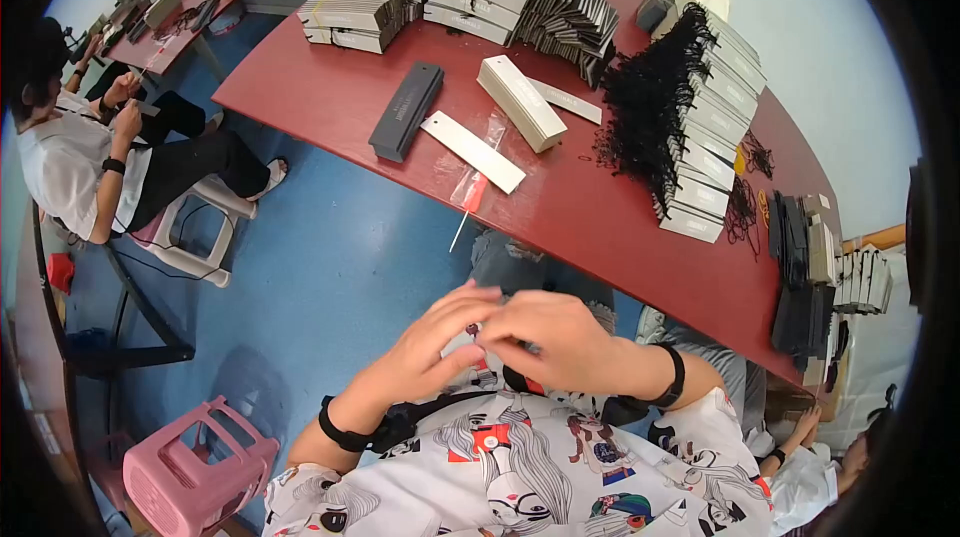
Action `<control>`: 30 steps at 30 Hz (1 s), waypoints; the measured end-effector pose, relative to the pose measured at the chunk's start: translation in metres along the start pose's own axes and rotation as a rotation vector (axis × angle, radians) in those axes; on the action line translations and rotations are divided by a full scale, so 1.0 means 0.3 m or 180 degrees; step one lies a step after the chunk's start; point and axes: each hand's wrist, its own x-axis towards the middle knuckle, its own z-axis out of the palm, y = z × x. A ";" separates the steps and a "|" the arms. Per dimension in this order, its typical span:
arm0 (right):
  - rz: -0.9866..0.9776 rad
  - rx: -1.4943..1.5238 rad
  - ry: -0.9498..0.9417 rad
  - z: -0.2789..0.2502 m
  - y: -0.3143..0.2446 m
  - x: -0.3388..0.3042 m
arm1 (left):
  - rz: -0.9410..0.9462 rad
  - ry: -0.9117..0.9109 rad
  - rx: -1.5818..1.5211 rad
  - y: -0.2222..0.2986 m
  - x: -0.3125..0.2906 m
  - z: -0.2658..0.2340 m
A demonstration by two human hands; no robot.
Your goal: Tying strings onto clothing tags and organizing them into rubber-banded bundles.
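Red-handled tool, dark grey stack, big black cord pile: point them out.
Red-handled tool (474, 194), head view: on its red handle.
Dark grey stack (406, 109), head view: on its upper face.
Big black cord pile (650, 102), head view: amid its tangled strands.

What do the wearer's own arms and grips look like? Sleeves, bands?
Left grip and right grip: ungloved. Black left wristband and right wristband. Forearms bare; short white sleeves printed with black line drawings.
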 end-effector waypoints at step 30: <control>-0.0529 -0.2990 -0.1122 -0.241 0.374 0.782 | -0.1102 0.2504 -0.0491 0.050 -0.041 -0.104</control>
